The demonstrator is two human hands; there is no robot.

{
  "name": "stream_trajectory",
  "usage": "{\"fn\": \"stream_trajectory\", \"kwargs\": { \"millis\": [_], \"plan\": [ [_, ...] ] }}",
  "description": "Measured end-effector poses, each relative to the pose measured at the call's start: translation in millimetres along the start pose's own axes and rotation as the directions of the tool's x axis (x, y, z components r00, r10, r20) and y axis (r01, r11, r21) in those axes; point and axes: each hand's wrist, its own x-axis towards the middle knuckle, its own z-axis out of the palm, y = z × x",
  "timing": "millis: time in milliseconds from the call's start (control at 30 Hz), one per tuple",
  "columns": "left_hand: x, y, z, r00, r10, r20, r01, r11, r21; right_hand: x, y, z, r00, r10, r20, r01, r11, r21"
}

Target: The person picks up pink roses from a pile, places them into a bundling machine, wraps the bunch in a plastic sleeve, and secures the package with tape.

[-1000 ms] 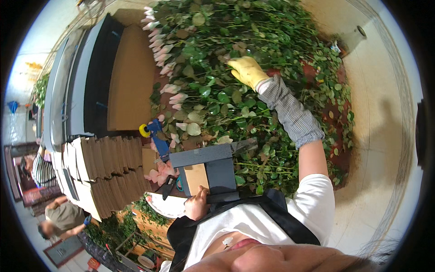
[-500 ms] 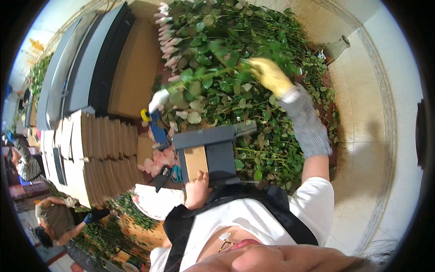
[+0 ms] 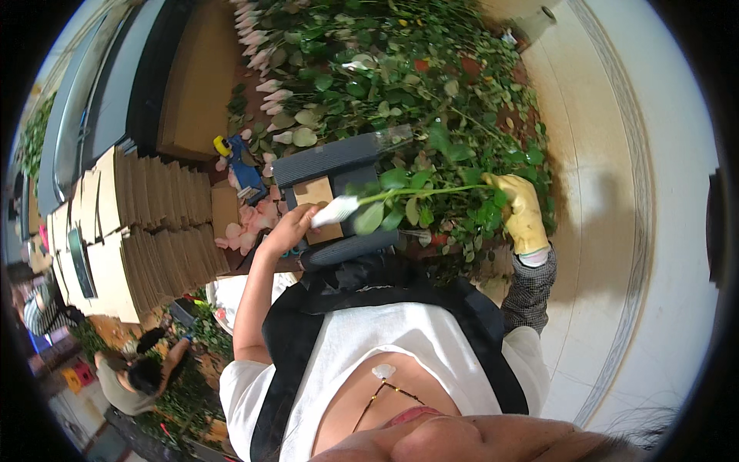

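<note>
A long-stemmed rose [image 3: 431, 191] lies level across the front of my body, its white, net-like covered head to the left. The bare fingers of my left hand [image 3: 294, 229] close at the tip of that head. At the stem's other end, my right hand [image 3: 523, 214], in a yellow glove, is closed around the stem. Beneath the rose head is a dark grey ribbed holder [image 3: 346, 154] with raised sides and a tan cardboard piece [image 3: 312, 190] in it. Beyond it lies a thick spread of leafy roses [image 3: 385, 85], pale pink heads to the left.
Stacked cardboard sheets [image 3: 165, 223] and tall grey panels [image 3: 127, 92] stand at left. A blue tool with a yellow end [image 3: 245, 171] lies near loose pink petals [image 3: 250, 223]. A clear bottle [image 3: 535, 27] is at far right. Another person [image 3: 135, 381] works at lower left.
My right hand has drawn the rose nearer and to the right, away from the leafy spread. My left hand has left the holder's cardboard and come up to the rose head. The whole view has shifted.
</note>
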Motion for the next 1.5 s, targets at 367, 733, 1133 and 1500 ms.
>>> {"fn": "stream_trajectory", "kwargs": {
  "millis": [367, 733, 1133, 1500],
  "plan": [
    [-6.7, 2.2, -5.0, 0.970, 0.095, 0.225, -0.103, 0.994, 0.024, -46.8, -22.9, 130.4, 0.948, 0.172, 0.268, -0.119, 0.971, -0.205],
    [-1.7, -18.5, -12.0, 0.999, 0.027, 0.046, 0.002, 0.847, -0.531, -32.8, 10.9, 175.6, 0.973, 0.230, 0.016, -0.219, 0.942, -0.254],
    [-13.1, 2.8, -8.6, 0.962, 0.105, 0.250, -0.134, 0.986, 0.102, -26.4, 53.4, 104.5, 0.812, 0.100, 0.575, -0.343, 0.879, 0.332],
    [-11.7, 45.5, 38.5, 0.977, 0.209, -0.039, -0.189, 0.937, 0.293, 137.0, 206.1, 194.8, 0.880, 0.410, -0.240, -0.455, 0.872, -0.178]
  ]
}}
